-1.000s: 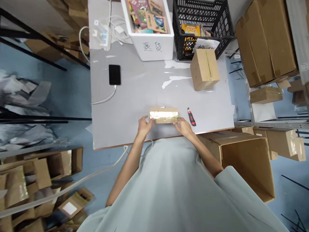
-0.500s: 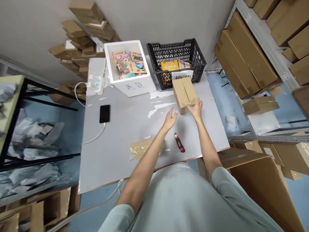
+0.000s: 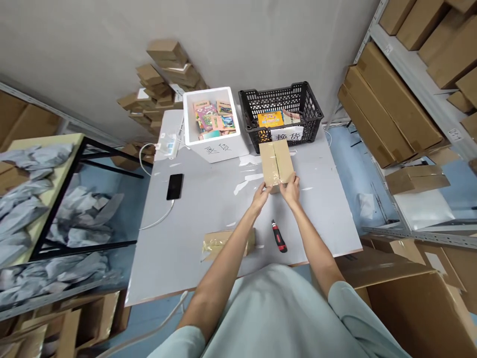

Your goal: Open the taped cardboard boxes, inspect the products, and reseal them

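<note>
Both hands on a box (image 3: 278, 161), table's pretty busy

So, head cam, the only view here. The left hand (image 3: 260, 197) is clamped on the box's near left corner, and the right hand (image 3: 291, 190) has the near right corner, fingers along the side. The thumbs sit close to each other at the near end. Can't tell whether the box is resting flat or a bit off the table (image 3: 167, 258). It's toward the far side, right in front of the black crate (image 3: 274, 103), with a seam running down the top and shiny tape near the closest end.

The crate has a few books (image 3: 271, 119) in it, plus a paper sign (image 3: 286, 134) on its front, its lower edge right behind the box. Just left of the crate there's a white bin (image 3: 222, 151) with handwriting on its front and a bunch of colourful booklets (image 3: 216, 119) inside.

Nearer the person, a red and black cutter (image 3: 279, 237) lies below the right hand, touching nothing but the table. Left of it is a long taped carton (image 3: 212, 243), partly hidden under the left forearm. Over on the left side there's a phone (image 3: 175, 186) lying flat with a white cable (image 3: 160, 221) plugged in, and a power strip (image 3: 171, 145) beside the bin.
</note>
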The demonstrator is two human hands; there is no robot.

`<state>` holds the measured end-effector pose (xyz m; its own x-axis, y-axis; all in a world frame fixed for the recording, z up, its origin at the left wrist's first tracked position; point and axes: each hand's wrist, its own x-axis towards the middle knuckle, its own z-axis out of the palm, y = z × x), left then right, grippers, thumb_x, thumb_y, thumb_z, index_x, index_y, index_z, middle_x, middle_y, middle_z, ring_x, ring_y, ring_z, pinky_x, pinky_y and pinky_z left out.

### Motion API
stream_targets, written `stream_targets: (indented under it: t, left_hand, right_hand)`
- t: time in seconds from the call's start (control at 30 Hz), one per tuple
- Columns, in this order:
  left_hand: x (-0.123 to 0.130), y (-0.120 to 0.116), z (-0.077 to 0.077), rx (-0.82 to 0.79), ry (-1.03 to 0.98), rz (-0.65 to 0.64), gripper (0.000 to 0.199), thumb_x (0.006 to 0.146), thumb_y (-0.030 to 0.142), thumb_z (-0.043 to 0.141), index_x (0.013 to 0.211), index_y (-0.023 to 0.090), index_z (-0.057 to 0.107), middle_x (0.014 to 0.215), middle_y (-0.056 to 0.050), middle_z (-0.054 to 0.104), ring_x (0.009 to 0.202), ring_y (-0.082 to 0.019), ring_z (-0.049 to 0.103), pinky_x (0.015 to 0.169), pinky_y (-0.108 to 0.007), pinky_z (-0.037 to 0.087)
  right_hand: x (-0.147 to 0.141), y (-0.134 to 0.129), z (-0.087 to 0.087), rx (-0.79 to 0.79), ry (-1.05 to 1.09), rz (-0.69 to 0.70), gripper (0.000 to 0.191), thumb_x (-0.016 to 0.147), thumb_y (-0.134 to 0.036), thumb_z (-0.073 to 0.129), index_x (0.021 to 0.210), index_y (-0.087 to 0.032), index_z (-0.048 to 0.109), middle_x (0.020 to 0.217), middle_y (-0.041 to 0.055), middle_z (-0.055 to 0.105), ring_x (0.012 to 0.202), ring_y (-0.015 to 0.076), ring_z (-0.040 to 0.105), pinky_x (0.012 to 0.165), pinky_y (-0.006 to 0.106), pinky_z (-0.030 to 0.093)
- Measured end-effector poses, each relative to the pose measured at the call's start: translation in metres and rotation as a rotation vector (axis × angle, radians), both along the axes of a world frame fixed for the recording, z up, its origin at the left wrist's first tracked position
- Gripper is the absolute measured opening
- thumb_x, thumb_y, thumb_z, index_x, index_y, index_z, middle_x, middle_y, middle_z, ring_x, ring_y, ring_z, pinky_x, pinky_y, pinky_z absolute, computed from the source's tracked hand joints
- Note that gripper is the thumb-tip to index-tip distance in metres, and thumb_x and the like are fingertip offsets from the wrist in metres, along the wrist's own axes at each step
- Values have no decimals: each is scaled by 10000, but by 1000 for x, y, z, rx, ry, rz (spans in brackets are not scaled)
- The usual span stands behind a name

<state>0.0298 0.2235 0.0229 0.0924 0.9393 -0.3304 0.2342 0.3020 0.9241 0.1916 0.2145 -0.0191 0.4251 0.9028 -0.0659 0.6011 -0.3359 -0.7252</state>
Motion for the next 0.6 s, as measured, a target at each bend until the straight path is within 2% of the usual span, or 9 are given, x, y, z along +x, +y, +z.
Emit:
stream_targets:
  t: [0.17,0.27,0.33,0.43,0.5,0.6]
  left_hand:
    - [-27,19,11,-8,23,57,476,945,561,778,1324,274,737,1535,-120,755,1464,-346,661,1259,-509,513]
    - [-32,31,21,23,29,51,409,954,557,778,1229,258,728,1435,-114,792,1400,-327,681,1256,-495,516]
    - [-31,31,25,46,32,43,412,978,559,754,1257,258,731,1444,-114,795,1421,-328,678,1284,-504,496]
    - [-28,16,24,65,52,51,527,986,548,747,1418,248,727,1597,-152,731,1577,-370,598,1351,-536,436]
    - [-29,-3,19,64,64,70,651,981,540,755,1544,220,686,1725,-190,633,1677,-397,512,1394,-554,388]
    - [-46,-35,8,112,108,97,770,1001,534,736,1670,176,608,1826,-212,514,1753,-376,420,1458,-531,293]
  right_hand:
    - [-38,21,21,-57,-8,41,950,1087,-499,626,1829,-42,249,1691,336,480,1507,452,600,1232,519,550]
    - [-49,41,35,-106,-2,54,981,1083,-487,645,1834,-14,227,1693,342,490,1518,447,592,1236,502,550]
    - [-50,53,43,-131,6,52,998,1072,-471,666,1836,-8,222,1699,344,495,1529,445,590,1238,496,551]
    - [-42,65,46,-134,37,51,1029,1036,-450,714,1837,-27,226,1712,347,504,1542,445,597,1268,526,531]
    - [-33,64,41,-84,71,63,1074,1016,-483,742,1840,-40,214,1733,350,497,1557,446,593,1293,556,505]
    - [-25,36,20,3,73,58,1158,1010,-619,742,1844,-39,186,1796,369,416,1639,445,514,1323,548,472]
